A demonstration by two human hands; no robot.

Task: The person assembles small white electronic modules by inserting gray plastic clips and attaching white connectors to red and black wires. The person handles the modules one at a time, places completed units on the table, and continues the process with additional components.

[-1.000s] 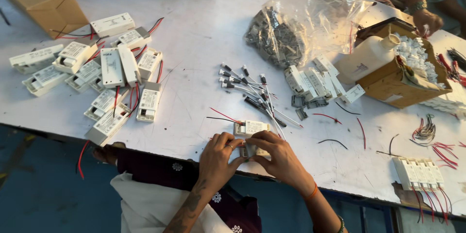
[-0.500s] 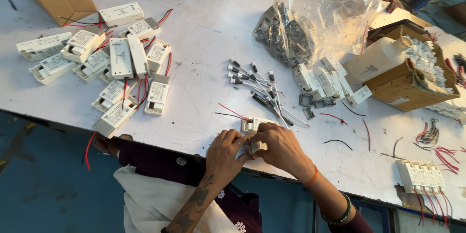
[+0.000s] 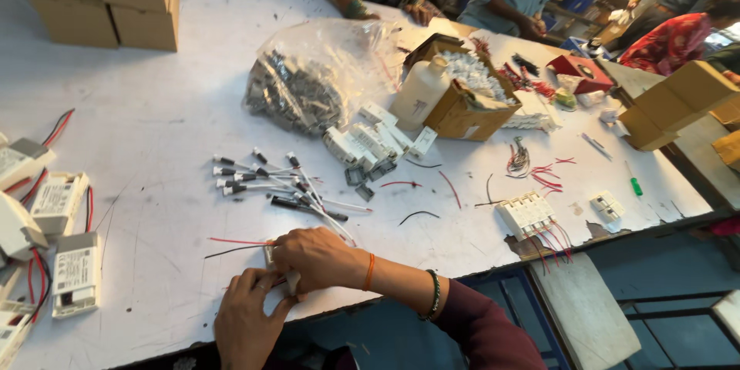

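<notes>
since the small white plastic module (image 3: 287, 271) is pinched by both hands, left hand (image 3: 248, 322) and right hand (image 3: 317, 259), it is judged light, rigid, best held by its casing, not its thin wires (image 3: 237, 243).

Layout, worktable (image 3: 169, 108)

Both hands at near edge, left hand (image 3: 248, 324) under right hand (image 3: 317, 259), small module (image 3: 287, 276) btwn them. Loose leads (image 3: 270, 182) just behind. Finished units (image 3: 54, 247) far left. Plastic bag (image 3: 316, 77) centre-back, open carton (image 3: 462, 104) to its right w/ bottle (image 3: 420, 92) btwn. Stacked boxes (image 3: 100, 0) back-left.
</notes>
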